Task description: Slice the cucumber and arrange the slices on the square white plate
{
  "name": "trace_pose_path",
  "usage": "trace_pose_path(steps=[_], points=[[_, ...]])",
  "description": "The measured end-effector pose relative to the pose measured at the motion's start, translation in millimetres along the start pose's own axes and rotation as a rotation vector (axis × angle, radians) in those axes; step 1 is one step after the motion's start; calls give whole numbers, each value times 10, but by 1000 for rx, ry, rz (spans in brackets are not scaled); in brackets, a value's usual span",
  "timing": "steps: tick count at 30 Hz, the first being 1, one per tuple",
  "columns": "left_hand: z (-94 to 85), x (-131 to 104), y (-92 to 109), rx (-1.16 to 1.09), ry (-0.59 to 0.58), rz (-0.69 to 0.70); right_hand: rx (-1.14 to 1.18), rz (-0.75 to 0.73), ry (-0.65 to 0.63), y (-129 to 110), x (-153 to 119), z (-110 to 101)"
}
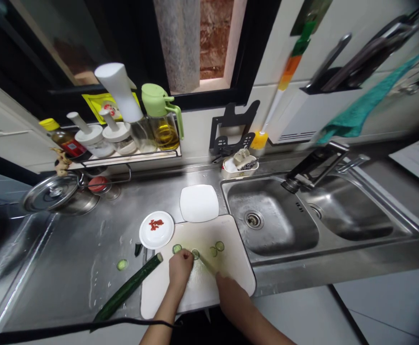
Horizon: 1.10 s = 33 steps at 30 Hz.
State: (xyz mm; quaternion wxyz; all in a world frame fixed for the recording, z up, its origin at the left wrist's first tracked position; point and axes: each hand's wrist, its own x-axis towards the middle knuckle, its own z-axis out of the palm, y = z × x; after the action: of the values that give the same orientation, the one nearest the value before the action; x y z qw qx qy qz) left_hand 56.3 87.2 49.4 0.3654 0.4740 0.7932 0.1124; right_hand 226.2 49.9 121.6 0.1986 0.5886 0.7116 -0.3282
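My left hand point(181, 267) is closed, its curled fingertips at a thin cucumber slice point(195, 254) on the white cutting board point(162, 292). In my right hand point(232, 296), wrapped fingers grip a knife point(208, 266); its blade is smeared by motion and points toward that slice. Two more slices lie to the right of the blade, one of them a cucumber slice point(220, 246) with a dark rim. Another piece of cucumber point(177, 248) is just behind my left hand. A long cut cucumber point(130, 286) rests with its cut end over the board's left edge.
A round plate point(144, 238) with red chopped bits and a white square plate point(199, 203) stand behind the board. On the right is a steel sink point(277, 220) with a black faucet point(311, 165). A lidded pot point(56, 194) sits at left, below a condiment shelf point(133, 159).
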Motion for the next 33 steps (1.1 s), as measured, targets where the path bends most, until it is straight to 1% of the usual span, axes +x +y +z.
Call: trace_pose_path(steps=[5, 9, 12, 16, 20, 23, 26, 28, 30, 33], points=[[7, -8, -1, 0, 1, 9, 47, -4, -2, 63, -5, 85], [9, -32, 4, -23, 6, 20, 16, -2, -31, 187, -80, 159], [-22, -58, -13, -29, 25, 36, -6, 10, -62, 266, -125, 172], [-140, -70, -107, -37, 121, 36, 0, 31, -52, 309, -135, 162], [-274, -31, -229, 4, 234, 24, 10, 10, -28, 324, -123, 188], [-308, 9, -285, 45, 271, 30, 30, -18, -13, 340, -113, 220], [-295, 30, -310, 43, 303, 46, 27, -5, -17, 352, -102, 249], [-283, 32, -308, 21, 326, 63, 19, 2, -23, 356, -98, 264], [-275, 32, -277, -5, 324, 93, 25, 5, -23, 355, -98, 273], [-242, 47, -132, -32, 245, 159, 41, 0, -1, 342, -110, 267]])
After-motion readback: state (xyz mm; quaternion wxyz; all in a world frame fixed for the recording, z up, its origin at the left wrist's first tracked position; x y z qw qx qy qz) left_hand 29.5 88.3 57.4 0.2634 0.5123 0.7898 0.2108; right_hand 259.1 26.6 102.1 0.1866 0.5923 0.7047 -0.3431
